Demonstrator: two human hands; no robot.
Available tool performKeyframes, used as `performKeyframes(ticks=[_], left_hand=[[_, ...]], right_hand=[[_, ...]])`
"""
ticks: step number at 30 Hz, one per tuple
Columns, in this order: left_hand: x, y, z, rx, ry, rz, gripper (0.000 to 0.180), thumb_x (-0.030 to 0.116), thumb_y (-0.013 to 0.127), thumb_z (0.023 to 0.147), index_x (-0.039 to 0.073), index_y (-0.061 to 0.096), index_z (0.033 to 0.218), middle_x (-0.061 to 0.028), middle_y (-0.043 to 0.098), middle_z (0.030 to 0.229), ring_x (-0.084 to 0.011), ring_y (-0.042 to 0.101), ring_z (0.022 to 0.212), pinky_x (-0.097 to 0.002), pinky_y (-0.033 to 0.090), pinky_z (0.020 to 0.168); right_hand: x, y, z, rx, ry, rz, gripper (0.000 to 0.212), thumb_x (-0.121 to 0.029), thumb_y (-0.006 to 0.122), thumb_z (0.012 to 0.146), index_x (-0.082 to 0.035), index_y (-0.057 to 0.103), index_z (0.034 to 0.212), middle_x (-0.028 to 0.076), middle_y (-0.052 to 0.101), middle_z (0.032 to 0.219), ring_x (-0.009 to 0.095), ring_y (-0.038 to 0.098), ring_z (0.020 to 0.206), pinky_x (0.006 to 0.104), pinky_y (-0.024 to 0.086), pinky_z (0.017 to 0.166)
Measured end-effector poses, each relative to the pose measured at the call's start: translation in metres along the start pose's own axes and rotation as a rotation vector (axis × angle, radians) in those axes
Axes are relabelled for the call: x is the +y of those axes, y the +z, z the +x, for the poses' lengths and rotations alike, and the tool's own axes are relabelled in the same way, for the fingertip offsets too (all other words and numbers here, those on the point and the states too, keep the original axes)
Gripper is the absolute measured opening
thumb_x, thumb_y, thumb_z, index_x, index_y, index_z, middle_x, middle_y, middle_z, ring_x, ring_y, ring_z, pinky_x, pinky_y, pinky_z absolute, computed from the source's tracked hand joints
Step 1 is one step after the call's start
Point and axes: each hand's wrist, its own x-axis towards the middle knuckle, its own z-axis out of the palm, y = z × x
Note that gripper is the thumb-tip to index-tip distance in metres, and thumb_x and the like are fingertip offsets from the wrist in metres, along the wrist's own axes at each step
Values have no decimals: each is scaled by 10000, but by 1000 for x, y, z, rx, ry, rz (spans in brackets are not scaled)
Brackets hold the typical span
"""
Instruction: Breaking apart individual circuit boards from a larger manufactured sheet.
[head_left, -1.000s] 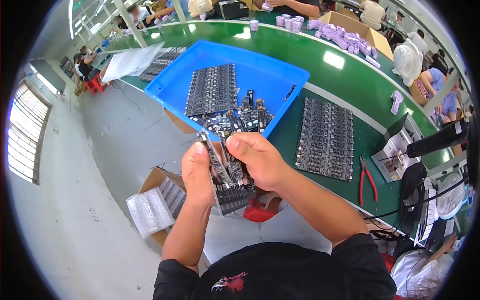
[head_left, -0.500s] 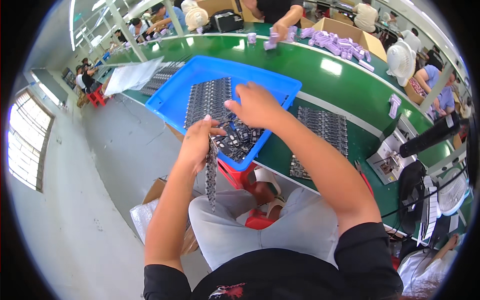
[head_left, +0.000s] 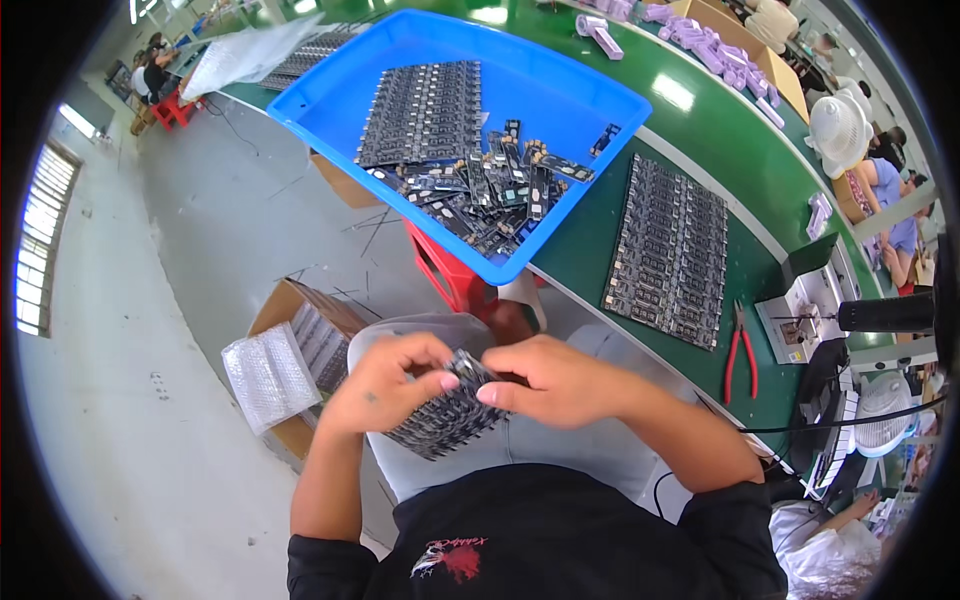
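Note:
Above my lap I hold a dark circuit board panel (head_left: 445,424) made of rows of small boards. My left hand (head_left: 385,388) grips its upper edge, thumb on top. My right hand (head_left: 555,382) pinches the same edge close by, at the corner. Beyond my knees, a blue plastic tray (head_left: 575,85) holds another circuit board panel (head_left: 425,110) and a loose heap of small separated circuit boards (head_left: 500,195). To the right of the tray, more circuit board panels (head_left: 670,250) lie on the green bench.
Red-handled pliers (head_left: 738,358) lie right of the bench panels, near a small metal machine (head_left: 800,315). An open cardboard box (head_left: 275,310) with bubble wrap (head_left: 268,375) stands on the floor at left. A red stool (head_left: 440,265) is under the tray. Purple parts (head_left: 715,55) are piled at far right.
My right hand has left the tray and now grips the panel beside my left hand. The panel has come back toward my lap and tilted flatter. The view has shifted downward.

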Motion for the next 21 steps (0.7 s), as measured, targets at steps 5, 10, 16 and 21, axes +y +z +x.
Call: performKeyframes(ticks=[5,10,16,21], left_hand=[[-56,35,-1,21,66,137,137,132,670,936,11,640,993,-103,658,771,-187,606,673,-336,477,643],[-91,58,-6,-14,64,99,118,119,685,912,11,654,948,-143,657,784,-283,648,714,-364,495,662],[-109,70,-6,-88,81,54,107,110,680,923,12,642,948,-138,641,783,-303,616,706,-369,471,651],[-113,67,-8,-115,-86,-56,122,115,660,939,-2,637,966,-124,659,832,-256,628,771,-325,494,733]], right_hand=[[42,44,-6,189,-89,7,281,-249,564,1017,-4,597,882,175,594,707,359,569,626,420,434,592],[85,70,-31,92,33,397,341,-309,525,1058,-6,634,945,66,562,716,113,510,686,317,450,646],[117,94,-47,-1,110,807,405,-361,478,1086,-5,670,1110,-41,622,936,42,517,853,247,452,765],[138,110,-48,82,113,1276,420,-428,547,1040,-36,587,894,41,581,814,98,563,768,274,475,708]])
